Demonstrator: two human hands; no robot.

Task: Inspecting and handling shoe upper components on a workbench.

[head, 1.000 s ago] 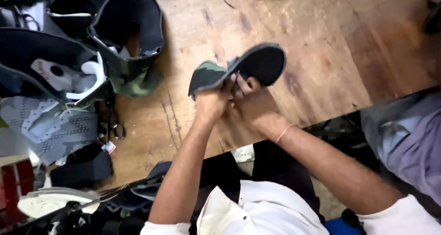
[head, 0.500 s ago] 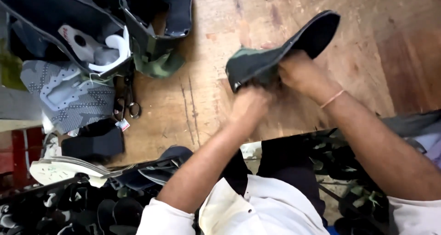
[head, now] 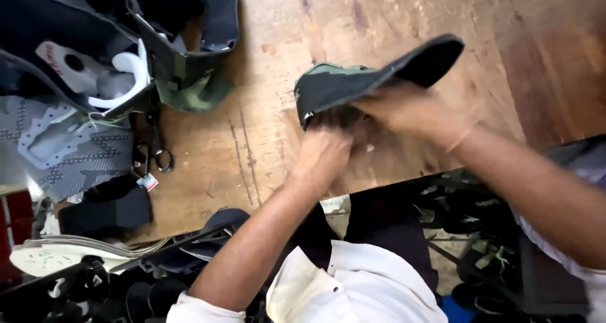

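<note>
Worn wooden bench point(head: 391, 20) fills the view, scratched and stained, its near edge running past my wrists. Above it, at about one o'clock from my chest, I hold a camouflage shoe upper point(head: 372, 77) off the wood. It looks like cloth backed with a dark lining, so I judge it light, soft and floppy; it folds over where I pinch it and would sag if held by one end only.

My left hand point(head: 325, 149) is clenched on its lower edge at six o'clock of the piece, fingers curled under. My right hand point(head: 410, 111) grips from beneath at four o'clock, thumb side against the lining. Motion blur hides the exact fingertips, but both hands are clearly closed on the cloth.

The stitched rim seems the firmest place to take hold; the middle would only crumple.

At nine o'clock on the bench lies a heap of other uppers point(head: 95, 89), grey, black and camouflage, with scissors point(head: 154, 152) just beside them. Pale soles point(head: 69, 253) are stacked at seven o'clock.
</note>
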